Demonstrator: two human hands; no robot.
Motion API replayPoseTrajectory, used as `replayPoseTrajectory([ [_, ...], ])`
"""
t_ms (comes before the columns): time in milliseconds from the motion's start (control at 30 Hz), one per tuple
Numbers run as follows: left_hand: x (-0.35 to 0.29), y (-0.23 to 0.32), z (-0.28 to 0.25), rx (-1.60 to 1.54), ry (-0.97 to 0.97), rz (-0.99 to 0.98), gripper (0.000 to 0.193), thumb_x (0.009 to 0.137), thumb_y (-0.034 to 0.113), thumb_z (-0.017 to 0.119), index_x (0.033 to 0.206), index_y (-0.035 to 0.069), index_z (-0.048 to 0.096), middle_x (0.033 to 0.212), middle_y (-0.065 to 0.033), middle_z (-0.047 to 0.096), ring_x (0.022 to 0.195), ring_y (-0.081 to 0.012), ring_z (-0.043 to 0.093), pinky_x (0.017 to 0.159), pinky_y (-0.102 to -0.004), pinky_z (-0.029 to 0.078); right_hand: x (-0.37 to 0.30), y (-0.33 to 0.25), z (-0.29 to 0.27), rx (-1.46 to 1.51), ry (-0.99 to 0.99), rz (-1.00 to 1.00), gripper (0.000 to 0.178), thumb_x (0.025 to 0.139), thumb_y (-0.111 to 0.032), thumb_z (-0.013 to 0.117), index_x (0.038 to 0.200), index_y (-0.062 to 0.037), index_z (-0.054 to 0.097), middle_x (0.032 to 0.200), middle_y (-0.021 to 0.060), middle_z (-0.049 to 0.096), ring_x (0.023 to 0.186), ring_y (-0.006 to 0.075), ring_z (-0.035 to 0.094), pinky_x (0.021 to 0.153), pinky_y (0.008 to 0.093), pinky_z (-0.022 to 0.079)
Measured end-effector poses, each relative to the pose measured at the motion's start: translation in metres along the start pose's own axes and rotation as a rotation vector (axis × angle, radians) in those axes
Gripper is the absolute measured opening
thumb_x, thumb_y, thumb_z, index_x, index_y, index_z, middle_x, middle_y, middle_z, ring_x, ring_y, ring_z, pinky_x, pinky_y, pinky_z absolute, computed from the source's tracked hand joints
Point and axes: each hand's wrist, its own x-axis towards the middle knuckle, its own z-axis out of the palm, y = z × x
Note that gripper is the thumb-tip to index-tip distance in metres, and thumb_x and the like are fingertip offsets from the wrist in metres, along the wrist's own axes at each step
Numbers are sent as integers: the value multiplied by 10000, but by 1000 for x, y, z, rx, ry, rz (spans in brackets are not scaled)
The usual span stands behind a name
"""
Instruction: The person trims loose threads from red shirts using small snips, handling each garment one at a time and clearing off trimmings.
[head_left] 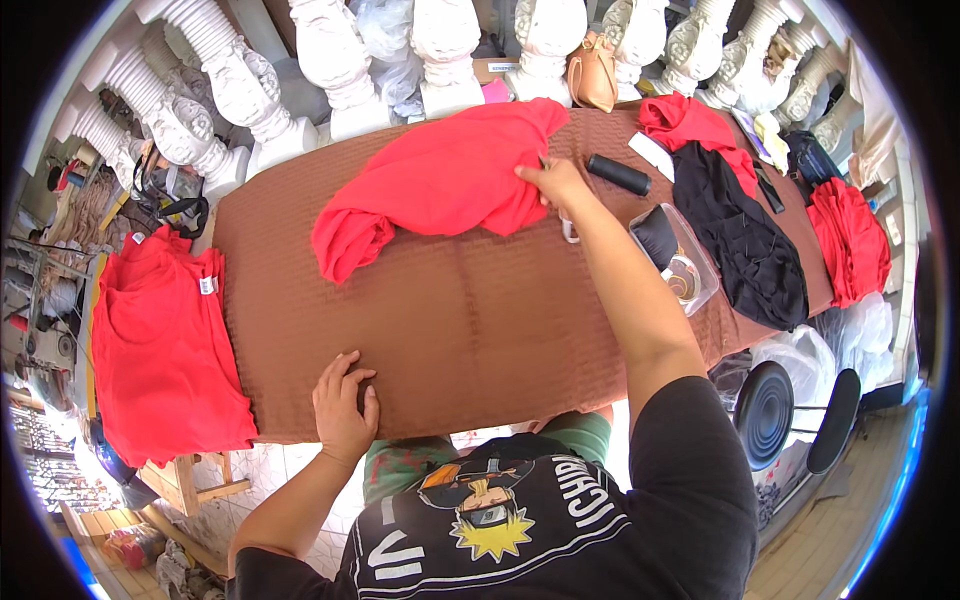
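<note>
A bunched heap of red cloth (440,170) lies across the far middle of the brown-covered table (450,330). My right hand (556,186) reaches to the heap's right end, fingers closed. Something small and dark pokes out by its fingertips, and a whitish loop (571,231) shows just below the wrist; what the hand grips is not clear. Near the front edge, my left hand (344,408) rests on the brown cover with fingers apart, holding nothing. A stack of red sleeveless tops (165,345) lies at the left end.
Right of my arm are a black cylinder (619,174), a clear plastic box (703,265) with small items, a black garment (740,240) and red cloth (850,240). White carved balusters (445,50) line the far edge, with a tan bag (594,75) beside them. A black round-seated stool (764,415) stands right.
</note>
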Motion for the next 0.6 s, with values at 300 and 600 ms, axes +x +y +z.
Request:
replayPoseTrajectory([
  [300, -7, -6, -1, 7, 5, 20, 237, 794, 99, 583, 1031, 110, 595, 1277, -72, 525, 1223, -294, 463, 974, -419, 342, -53, -89, -26, -40, -352, -198, 327, 797, -379, 720, 801, -67, 622, 612, -14, 547, 412, 35, 380, 381, 200, 271],
  [600, -3, -3, -1, -35, 4, 37, 243, 780, 76, 590, 1021, 104, 607, 1250, -82, 543, 1220, -297, 470, 978, -412, 343, 16, 41, -107, -1211, 411, 45, 271, 747, -218, 723, 960, -53, 697, 859, 114, 709, 832, 248, 692, 736, 368, 539],
])
